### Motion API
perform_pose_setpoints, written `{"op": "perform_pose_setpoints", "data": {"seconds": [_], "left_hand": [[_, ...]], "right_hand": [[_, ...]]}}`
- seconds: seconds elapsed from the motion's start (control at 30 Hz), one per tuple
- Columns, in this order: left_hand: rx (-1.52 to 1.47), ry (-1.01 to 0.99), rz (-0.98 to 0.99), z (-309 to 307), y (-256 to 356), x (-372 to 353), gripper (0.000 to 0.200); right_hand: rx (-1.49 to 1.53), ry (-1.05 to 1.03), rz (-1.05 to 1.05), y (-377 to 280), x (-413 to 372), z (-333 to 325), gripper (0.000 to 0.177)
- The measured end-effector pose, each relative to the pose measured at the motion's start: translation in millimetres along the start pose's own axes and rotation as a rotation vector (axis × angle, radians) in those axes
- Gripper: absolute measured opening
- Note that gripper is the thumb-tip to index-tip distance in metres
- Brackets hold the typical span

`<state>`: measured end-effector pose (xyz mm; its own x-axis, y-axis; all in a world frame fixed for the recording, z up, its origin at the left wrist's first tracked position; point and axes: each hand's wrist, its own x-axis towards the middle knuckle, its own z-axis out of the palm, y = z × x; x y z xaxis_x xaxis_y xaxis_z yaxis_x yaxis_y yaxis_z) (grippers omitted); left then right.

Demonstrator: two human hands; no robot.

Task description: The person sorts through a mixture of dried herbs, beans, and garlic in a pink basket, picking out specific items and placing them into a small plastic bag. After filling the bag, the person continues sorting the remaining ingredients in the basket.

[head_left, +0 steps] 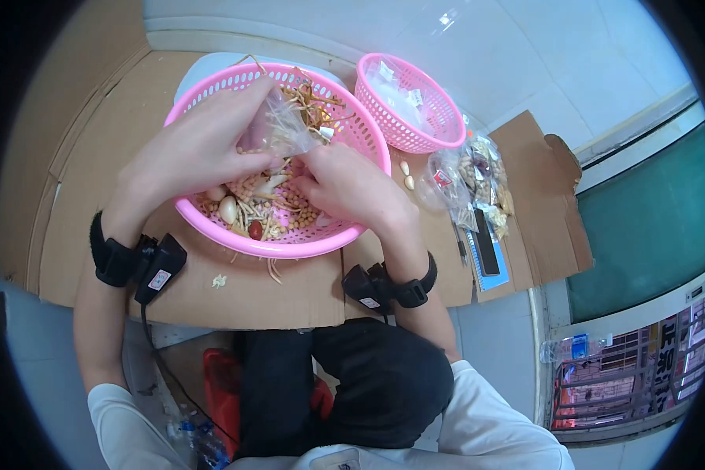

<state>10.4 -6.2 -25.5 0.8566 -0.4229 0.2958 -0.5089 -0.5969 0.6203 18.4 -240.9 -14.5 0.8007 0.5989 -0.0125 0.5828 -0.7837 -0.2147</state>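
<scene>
A large pink basket [274,251] stands in front of me on cardboard. My left hand [200,145] is closed on a clear plastic bag [287,129] above the basket. My right hand [351,186] has its fingers curled in at the bag's lower right edge and seems to pinch it; the fingertips are partly hidden. Below the hands lie loose pale round beans [301,215], thin root-like strips, a red date [255,229] and a white clove-like piece [227,209]. Brown stringy roots [317,102] pile up at the basket's far side.
A smaller pink basket [446,142] with clear plastic bags stands at the back right. Near it lie two white cloves [408,182], filled bags [486,176], a pen [460,249] and a dark phone [487,243] on a blue notebook [503,276]. Crumbs [219,280] lie near the front edge.
</scene>
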Motion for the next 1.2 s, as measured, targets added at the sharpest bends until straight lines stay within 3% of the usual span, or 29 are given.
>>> {"op": "perform_pose_setpoints", "data": {"seconds": [0.07,0.1,0.17,0.27,0.3,0.37,0.47,0.67,0.73,0.97,1.1,1.17,1.2], "left_hand": [[0.128,0.296,0.425,13.5,-15.3,5.3,0.059],[0.132,0.292,0.423,11.8,-14.3,5.1,0.059],[-0.063,0.077,0.129,3.9,-5.5,-0.7,0.063],[-0.087,0.022,0.027,0.2,-6.4,-0.1,0.066],[-0.072,0.007,0.034,1.0,-9.5,2.8,0.066],[0.036,0.181,0.215,8.8,-16.4,1.4,0.066],[-0.065,0.036,0.069,-1.8,1.0,1.2,0.062],[-0.180,0.004,-0.025,4.3,13.5,1.3,0.065],[-0.192,0.000,-0.141,0.8,18.9,2.5,0.066],[-0.146,-0.020,-0.149,-0.2,18.4,3.2,0.074],[-0.121,-0.023,-0.115,0.1,22.2,2.6,0.078],[-0.087,-0.037,-0.100,-2.6,19.2,1.1,0.078],[-0.083,-0.046,-0.096,-5.5,18.1,0.9,0.078]], "right_hand": [[0.009,-0.022,0.005,-0.9,-2.5,0.2,0.018],[0.012,-0.032,0.008,-1.2,-2.3,0.2,0.019],[0.025,-0.041,0.009,-1.3,-1.4,0.9,0.019],[0.043,-0.007,-0.004,0.3,-5.4,1.7,0.020],[0.013,-0.018,-0.007,-0.8,-4.7,1.0,0.020],[0.028,-0.026,0.001,-2.1,-6.5,1.7,0.019],[0.080,0.027,-0.023,-1.5,-9.5,3.1,0.018],[0.164,0.331,-0.159,4.0,-18.0,5.6,0.015],[0.187,0.435,-0.135,5.6,-13.2,7.3,0.014],[0.358,0.843,-0.214,6.7,-2.6,10.4,0.014],[0.544,0.865,-0.292,3.2,-3.7,2.1,0.014],[0.668,0.527,-0.229,2.0,-9.2,-1.8,0.014],[0.672,0.536,-0.223,2.4,-10.2,-1.6,0.014]]}}
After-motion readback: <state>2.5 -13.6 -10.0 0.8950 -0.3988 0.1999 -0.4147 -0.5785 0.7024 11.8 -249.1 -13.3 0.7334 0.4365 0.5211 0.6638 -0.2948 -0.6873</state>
